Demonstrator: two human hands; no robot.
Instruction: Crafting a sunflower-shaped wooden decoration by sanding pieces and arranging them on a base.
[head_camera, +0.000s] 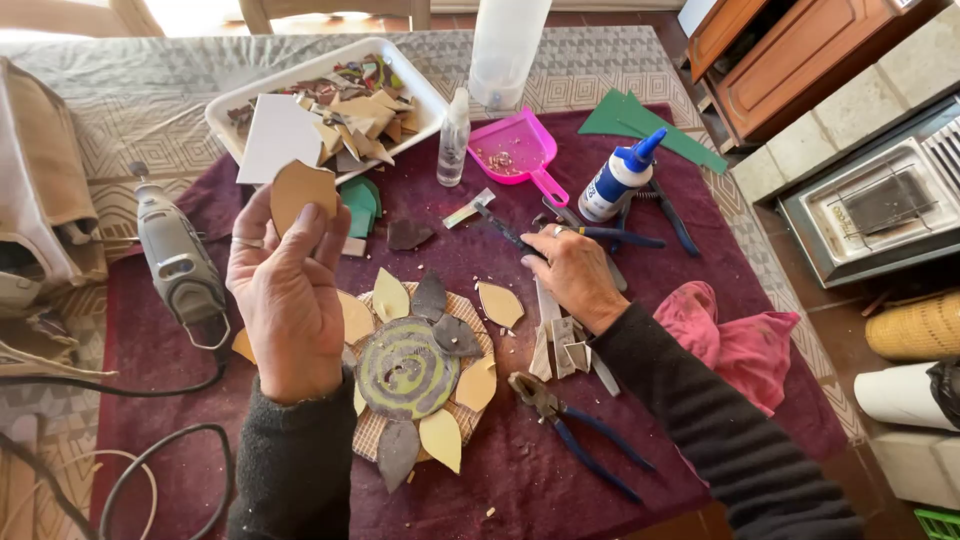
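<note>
Tan and flat, a rounded tile piece (303, 192) is pinched between the thumb and fingertips of the left hand (288, 300), which is raised palm-up above the maroon cloth (500, 480) with the wrist bent back and a dark sleeve covering the forearm. The piece sits just in front of the white tray of tile scraps (425, 95). The right hand (575, 275) lies knuckles-up further right, fingers curled over a blue-handled cutting tool (560, 232); its grip looks closed on the tool, though the fingers hide how the handles sit. Between the two hands lies a mosaic sunflower (415, 375) with a green spiral centre and yellow and grey petals; the left wrist covers its near-left edge. Blue-handled nippers (575, 430) rest near the right forearm. A rotary tool (178, 260) lies left of the raised hand, its cord running off the bottom edge.
</note>
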